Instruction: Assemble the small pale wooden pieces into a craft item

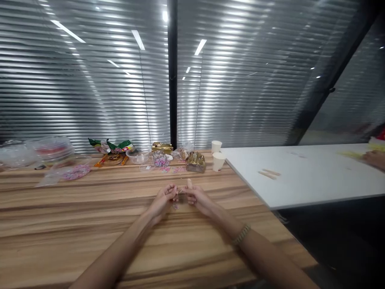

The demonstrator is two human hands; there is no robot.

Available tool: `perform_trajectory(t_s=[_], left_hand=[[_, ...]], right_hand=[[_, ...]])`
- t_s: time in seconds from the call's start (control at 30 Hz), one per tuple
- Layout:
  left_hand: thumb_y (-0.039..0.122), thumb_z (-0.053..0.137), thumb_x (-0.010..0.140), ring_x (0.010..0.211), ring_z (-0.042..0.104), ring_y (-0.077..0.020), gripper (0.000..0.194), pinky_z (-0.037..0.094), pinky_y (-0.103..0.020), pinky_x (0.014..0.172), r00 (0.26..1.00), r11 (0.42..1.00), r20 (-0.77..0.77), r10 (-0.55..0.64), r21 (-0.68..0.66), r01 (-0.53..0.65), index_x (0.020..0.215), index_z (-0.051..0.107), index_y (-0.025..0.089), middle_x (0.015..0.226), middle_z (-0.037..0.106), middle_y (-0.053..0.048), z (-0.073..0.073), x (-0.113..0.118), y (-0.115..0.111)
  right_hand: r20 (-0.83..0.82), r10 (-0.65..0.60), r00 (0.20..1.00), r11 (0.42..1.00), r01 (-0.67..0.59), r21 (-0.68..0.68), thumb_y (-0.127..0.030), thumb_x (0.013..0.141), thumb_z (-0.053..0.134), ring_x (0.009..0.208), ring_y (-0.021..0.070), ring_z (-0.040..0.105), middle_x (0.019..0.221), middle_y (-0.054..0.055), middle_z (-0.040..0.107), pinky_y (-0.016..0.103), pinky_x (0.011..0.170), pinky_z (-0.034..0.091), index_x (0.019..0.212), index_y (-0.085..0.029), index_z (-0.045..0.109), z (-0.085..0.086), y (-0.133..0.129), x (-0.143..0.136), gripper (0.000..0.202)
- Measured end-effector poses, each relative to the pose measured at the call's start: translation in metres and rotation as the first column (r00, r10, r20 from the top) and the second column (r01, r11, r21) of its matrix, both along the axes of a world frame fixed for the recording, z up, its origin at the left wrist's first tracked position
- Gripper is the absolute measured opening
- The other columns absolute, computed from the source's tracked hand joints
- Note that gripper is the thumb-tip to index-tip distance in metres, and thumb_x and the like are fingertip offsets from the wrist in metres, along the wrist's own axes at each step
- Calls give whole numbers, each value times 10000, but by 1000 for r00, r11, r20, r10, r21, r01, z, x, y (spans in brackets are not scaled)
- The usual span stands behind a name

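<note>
Holding a thin, blurred item (180,192) between them, left hand (168,194) and right hand (195,195) are curling nearly closed; pink pieces (176,206) are lying just below; beyond, a paper cup (218,161) is bearing illegible print.

No legible text, labels, brands or numbers anywhere; marks on the paper cup (218,162) too small.

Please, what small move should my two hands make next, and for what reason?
I would probably lower the left hand and the right hand slightly toward the wooden table. Their fingertips nearly meet around something thin, too small to identify, and a small pinkish piece shows just below, so a dropped part could be hard to trace.
</note>
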State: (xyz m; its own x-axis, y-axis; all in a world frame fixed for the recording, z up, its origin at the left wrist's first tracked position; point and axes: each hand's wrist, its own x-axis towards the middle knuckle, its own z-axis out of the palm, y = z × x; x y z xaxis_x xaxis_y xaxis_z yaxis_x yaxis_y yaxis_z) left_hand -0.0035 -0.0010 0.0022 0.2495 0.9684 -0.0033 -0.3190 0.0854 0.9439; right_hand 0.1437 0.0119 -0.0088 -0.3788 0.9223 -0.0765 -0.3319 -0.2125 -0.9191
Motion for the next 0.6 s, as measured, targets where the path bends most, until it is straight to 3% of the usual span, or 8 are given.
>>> perform_trajectory(t_s=[0.07, 0.13, 0.33, 0.47, 0.6], left_hand=[[354, 710, 601, 497, 414, -61, 322, 351, -198, 495, 991, 991, -4, -133, 8, 133, 766, 516, 156, 629, 478, 30, 1, -3, 0], [361, 695, 630, 506, 430, -65, 323, 371, -203, 515, 977, 978, -89, -193, 59, 199, 813, 526, 156, 636, 484, 28, 1, -6, 2], [415, 642, 671, 497, 480, -89, 298, 367, -203, 479, 906, 944, -369, -208, 166, 285, 777, 545, 153, 593, 508, 25, -3, -12, 5], [455, 620, 671, 461, 480, -94, 324, 348, -204, 459, 934, 978, -341, -105, 135, 159, 716, 558, 140, 536, 523, 17, -10, -16, 7], [446, 638, 649, 448, 446, -74, 328, 319, -193, 454, 980, 988, -159, 119, 114, -102, 635, 572, 125, 499, 502, 27, -18, -22, 17]], right_hand=[[-85, 36, 996, 999, -38, -26, -268, 611, 699, 431, 35, 225, 542, -62, 404, 210, 417, 160, 678, -148, 510, 0, 3, 4, 234], [-151, 47, 987, 998, -53, -34, -223, 601, 704, 429, 32, 231, 538, -65, 401, 204, 417, 172, 661, -148, 494, 1, 5, 7, 231], [-190, 113, 975, 990, -128, -67, -187, 637, 689, 437, 27, 282, 552, -56, 412, 182, 418, 218, 647, -137, 502, 1, 3, 10, 193], [-198, 149, 969, 969, -183, -167, -225, 755, 560, 466, 59, 364, 570, -40, 429, 192, 461, 318, 815, -145, 574, 4, 3, 10, 101], [-134, 170, 976, 981, -181, -74, -153, 748, 543, 562, 77, 467, 673, 6, 516, 205, 565, 403, 865, -128, 609, 19, -1, 10, 137]])
